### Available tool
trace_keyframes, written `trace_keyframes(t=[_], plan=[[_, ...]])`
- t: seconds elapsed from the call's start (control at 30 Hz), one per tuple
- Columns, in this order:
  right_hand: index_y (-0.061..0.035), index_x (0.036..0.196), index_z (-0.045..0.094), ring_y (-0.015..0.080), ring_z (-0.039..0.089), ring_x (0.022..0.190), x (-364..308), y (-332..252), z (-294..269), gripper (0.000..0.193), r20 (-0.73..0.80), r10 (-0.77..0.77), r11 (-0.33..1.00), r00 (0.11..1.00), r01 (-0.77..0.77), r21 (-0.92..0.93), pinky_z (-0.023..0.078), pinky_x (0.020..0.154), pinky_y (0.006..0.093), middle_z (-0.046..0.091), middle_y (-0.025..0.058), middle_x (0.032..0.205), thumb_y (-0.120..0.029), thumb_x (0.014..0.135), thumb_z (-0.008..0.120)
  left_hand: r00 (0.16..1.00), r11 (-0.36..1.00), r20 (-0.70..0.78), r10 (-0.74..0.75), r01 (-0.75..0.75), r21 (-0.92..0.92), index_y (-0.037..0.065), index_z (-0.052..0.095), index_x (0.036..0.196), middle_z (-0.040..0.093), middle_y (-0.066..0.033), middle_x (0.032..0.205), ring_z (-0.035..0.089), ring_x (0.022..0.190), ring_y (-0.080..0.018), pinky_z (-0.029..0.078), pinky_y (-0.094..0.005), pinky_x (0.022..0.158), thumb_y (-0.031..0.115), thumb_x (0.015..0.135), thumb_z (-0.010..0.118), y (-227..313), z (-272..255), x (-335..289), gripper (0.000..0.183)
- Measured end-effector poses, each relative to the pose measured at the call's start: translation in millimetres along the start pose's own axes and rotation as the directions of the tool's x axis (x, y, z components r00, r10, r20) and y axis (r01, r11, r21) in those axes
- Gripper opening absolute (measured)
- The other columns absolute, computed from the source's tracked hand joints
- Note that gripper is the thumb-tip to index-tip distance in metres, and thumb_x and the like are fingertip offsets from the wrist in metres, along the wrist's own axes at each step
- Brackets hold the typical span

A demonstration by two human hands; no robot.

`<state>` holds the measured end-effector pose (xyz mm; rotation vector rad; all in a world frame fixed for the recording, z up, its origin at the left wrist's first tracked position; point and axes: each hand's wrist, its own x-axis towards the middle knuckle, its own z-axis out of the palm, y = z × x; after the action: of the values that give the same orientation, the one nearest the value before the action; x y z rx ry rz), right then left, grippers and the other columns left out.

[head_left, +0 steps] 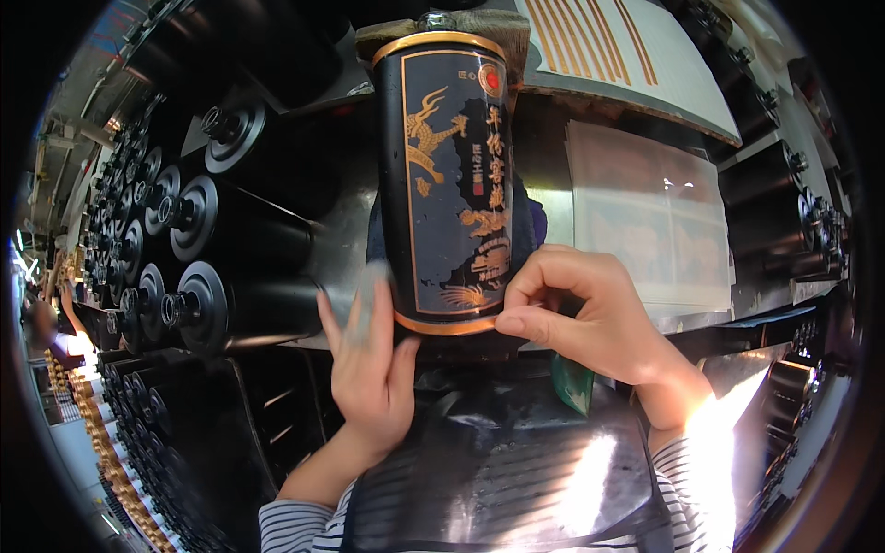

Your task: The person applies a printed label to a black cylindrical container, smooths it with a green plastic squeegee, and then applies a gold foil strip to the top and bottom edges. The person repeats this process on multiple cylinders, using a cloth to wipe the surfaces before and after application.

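A glossy black sheet point(498, 461) lies closest below me, catching glare. Above its far edge my left hand point(369, 364) is spread flat, fingers up against the lower left side of the black label with gold trim point(447, 175). My right hand point(581, 318) pinches the label's bottom right corner between thumb and curled fingers. Black rollers point(198, 221) line the machine to the left.

The fingertips of the left hand point(371, 355) are blurred. The lower end of the tall black cylindrical tin with gold trim point(447, 180) is hidden behind both hands.
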<state>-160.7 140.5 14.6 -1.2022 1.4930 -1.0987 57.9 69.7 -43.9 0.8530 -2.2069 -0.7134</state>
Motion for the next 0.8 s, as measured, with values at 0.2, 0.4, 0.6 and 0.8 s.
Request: trace_keyframes(t=[0.2,0.4,0.6,0.8], plan=[[-0.0022,0.081,0.065,0.0104,0.053,0.066,-1.1,2.5,-1.6,0.014,0.013,-0.033,0.998,0.999,0.034,-0.043,0.042,0.058,0.0235,0.061,0.0022,0.07,-0.014,0.084,0.072,0.942,0.836,0.045,0.334,-0.318,0.447,0.031,0.071,0.112,0.064,0.0006,0.097,0.046,0.123,-0.0234,0.001,-0.072,0.106,0.022,0.078,0.073,23.5,-2.6,-6.5,0.035],[-0.0016,0.084,0.064,0.0096,0.052,0.064,-6.4,9.2,-3.1,0.014,-0.081,0.028,0.996,0.996,-0.022,0.085,0.041,0.057,0.0235,0.059,0.0028,0.07,-0.014,0.086,0.069,0.884,0.814,0.125,0.451,-0.465,0.349,0.015,0.062,0.125,0.053,-0.0125,0.128,0.038,0.13,-0.0288,0.003,-0.0636,0.111,0.025,0.078,0.073,26.9,-0.7,28.8,0.05],[0.0006,0.082,0.062,0.004,0.05,0.067,2.5,-1.7,0.3,0.015,0.051,0.149,0.985,0.987,-0.153,0.082,0.041,0.06,0.0187,0.058,-0.0007,0.075,-0.009,0.083,0.073,0.996,1.0,0.085,-0.012,0.012,0.005,-0.005,0.035,0.142,0.046,-0.0242,0.138,0.041,0.131,-0.0408,0.008,-0.062,0.111,0.026,0.086,0.067,-10.9,3.2,23.2,0.072],[0.0015,0.082,0.062,0.0046,0.052,0.068,0.2,2.6,-2.1,0.013,0.049,0.051,0.998,0.997,-0.053,0.029,0.042,0.061,0.0191,0.06,0.0004,0.079,-0.007,0.083,0.072,0.972,0.94,0.023,0.233,-0.231,0.251,0.015,0.067,0.118,0.062,-0.0118,0.107,0.046,0.126,-0.0329,0.002,-0.0721,0.106,0.009,0.08,0.067,13.1,-6.2,-11.5,0.039]])
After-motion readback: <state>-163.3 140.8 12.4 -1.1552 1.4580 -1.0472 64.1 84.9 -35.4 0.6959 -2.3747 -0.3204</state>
